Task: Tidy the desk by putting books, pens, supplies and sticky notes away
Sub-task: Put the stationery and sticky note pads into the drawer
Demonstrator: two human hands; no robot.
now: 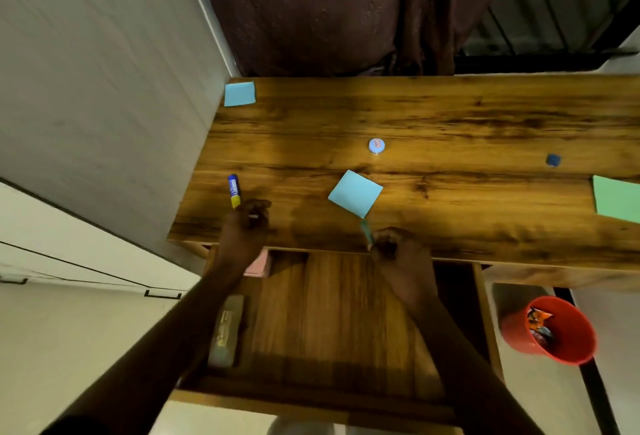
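My left hand (246,226) rests at the desk's front edge with its fingers around the yellow end of a blue glue stick (234,189) lying on the wooden desk (433,115). My right hand (398,254) pinches a thin teal pen (365,232) over the desk's front edge, just below a blue sticky note pad (355,193). Another blue sticky pad (239,93) lies at the back left corner, and a green sticky pad (616,199) at the right edge. A small round blue-and-white container (376,146) and a small blue eraser-like block (553,159) sit mid-desk.
Below the desk an open wooden drawer (346,313) holds a pink sticky pad (258,264) and a long grey pouch (227,330). A red bucket (568,348) with wrappers stands on the floor at right. White cabinets stand to the left, a dark curtain behind.
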